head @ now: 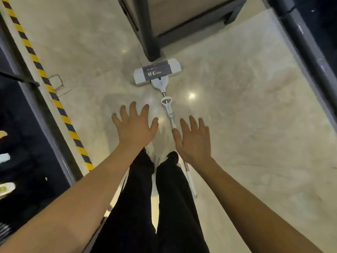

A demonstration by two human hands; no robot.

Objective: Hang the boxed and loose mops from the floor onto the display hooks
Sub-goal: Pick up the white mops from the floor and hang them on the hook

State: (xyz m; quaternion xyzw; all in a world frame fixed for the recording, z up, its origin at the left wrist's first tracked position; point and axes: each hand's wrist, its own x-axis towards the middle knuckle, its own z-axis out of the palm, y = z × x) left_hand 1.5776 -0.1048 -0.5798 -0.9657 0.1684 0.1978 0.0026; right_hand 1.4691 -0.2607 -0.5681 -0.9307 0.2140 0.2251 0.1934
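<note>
A loose white mop (168,108) lies flat on the pale tiled floor, its wide head (158,71) with a grey label pointing away from me. Its handle runs back toward my feet and passes under my right hand. My left hand (135,125) hovers with fingers spread, left of the handle and holding nothing. Fingers spread as well, my right hand (193,138) is above the handle's middle, and I cannot tell whether it touches. The lower handle (190,181) shows again beside my right leg.
A dark shelf base (153,33) stands just beyond the mop head. A yellow-and-black hazard strip (45,77) edges a dark display unit on the left. A dark metal post (306,44) runs along the right. My black-trousered legs (155,207) fill the lower middle.
</note>
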